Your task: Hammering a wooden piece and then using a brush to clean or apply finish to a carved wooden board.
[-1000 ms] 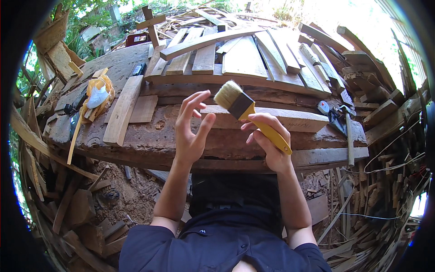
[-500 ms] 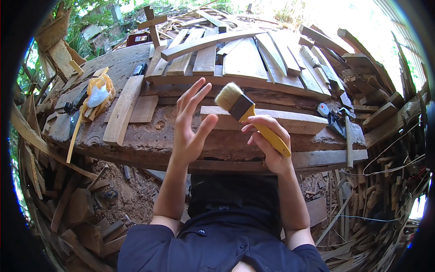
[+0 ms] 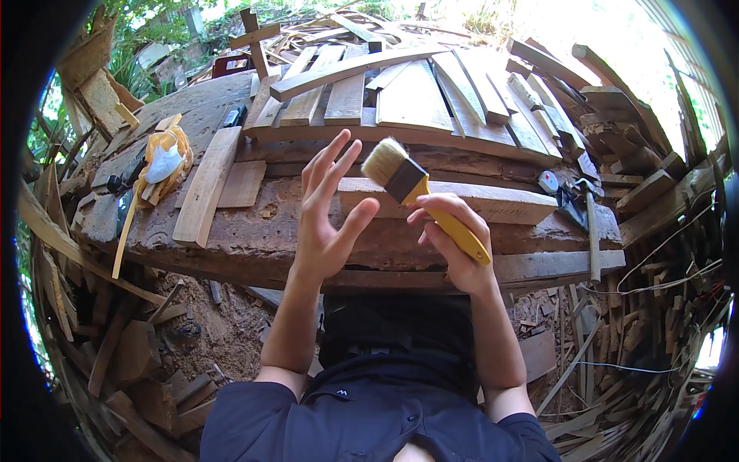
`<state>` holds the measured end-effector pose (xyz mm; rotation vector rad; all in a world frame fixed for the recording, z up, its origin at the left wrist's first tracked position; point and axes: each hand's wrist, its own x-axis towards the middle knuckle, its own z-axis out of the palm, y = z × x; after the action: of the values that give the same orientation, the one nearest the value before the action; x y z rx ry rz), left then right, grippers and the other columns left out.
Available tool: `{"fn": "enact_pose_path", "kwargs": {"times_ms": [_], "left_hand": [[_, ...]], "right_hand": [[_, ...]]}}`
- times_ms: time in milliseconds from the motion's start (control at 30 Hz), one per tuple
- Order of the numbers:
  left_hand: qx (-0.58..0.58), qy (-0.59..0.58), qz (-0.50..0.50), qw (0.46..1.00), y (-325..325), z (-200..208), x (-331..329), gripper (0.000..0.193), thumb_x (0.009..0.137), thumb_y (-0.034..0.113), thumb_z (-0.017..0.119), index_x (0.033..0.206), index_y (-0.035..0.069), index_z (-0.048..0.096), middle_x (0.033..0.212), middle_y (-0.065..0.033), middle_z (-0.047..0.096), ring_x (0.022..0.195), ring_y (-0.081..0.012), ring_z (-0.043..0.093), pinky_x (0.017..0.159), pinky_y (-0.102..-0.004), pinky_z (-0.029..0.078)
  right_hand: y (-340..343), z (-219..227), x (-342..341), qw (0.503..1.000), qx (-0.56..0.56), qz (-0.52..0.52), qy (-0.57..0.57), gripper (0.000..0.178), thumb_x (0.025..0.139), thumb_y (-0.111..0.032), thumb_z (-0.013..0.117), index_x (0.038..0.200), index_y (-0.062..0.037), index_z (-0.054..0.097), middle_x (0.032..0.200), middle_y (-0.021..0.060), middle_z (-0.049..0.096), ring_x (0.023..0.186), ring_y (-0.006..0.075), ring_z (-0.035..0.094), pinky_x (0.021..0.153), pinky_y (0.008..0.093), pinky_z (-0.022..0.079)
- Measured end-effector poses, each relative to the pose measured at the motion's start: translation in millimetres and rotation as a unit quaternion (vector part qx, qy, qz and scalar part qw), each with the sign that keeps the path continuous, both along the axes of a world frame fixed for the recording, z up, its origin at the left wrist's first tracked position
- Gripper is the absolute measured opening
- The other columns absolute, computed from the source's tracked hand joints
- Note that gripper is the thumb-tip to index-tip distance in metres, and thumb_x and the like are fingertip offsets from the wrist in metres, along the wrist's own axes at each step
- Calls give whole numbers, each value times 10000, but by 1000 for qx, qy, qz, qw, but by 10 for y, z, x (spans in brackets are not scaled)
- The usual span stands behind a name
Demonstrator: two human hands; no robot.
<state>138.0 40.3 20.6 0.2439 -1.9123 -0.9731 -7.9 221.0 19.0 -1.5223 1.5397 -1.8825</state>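
Note:
My right hand [image 3: 457, 231] grips a flat paintbrush [image 3: 408, 183] by its yellow handle, with the pale bristles angled up and to the left. Beside the bristles, my left hand [image 3: 323, 208] is raised with its fingers spread and nothing in it. A small gap separates it from the brush. Behind both hands a squared wooden beam [image 3: 493, 202] lies across the near side of the rough wooden workbench [image 3: 262, 266].
Boards [image 3: 416, 100] lie in a row at the back of the bench. At the right are a hammer [image 3: 592, 231] and a tape measure [image 3: 548, 182]; at the left, a plank [image 3: 208, 185] and a yellow bundle [image 3: 165, 158]. Scrap wood [image 3: 138, 354] piles up on both sides.
The brush and right hand have shifted very slightly left. My left hand stays raised and spread, almost unmoved.

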Motion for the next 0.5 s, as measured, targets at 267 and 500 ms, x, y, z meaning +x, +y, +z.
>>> {"fn": "enact_pose_path", "kwargs": {"times_ms": [267, 500], "left_hand": [[-18, -8, 29, 999, -141, -104, 12, 476, 985, 419, 757, 1356, 120, 747, 1580, -190, 587, 1491, -378, 495, 1236, -542, 376], [1, -71, 70, 995, -197, -461, 33, 572, 945, 275, 830, 1437, 46, 649, 1391, -187, 708, 1330, -355, 632, 1156, -474, 474]], "right_hand": [[-41, 12, -36, 998, 55, -7, -23, 323, 1048, -50, 679, 1371, -62, 689, 1228, 115, 750, 1071, 200, 738, 934, 338, 575], [-203, 93, 66, 987, 136, -80, 31, 253, 1054, -193, 717, 1282, -85, 730, 1173, 170, 777, 1088, 294, 773, 947, 381, 583]]}}
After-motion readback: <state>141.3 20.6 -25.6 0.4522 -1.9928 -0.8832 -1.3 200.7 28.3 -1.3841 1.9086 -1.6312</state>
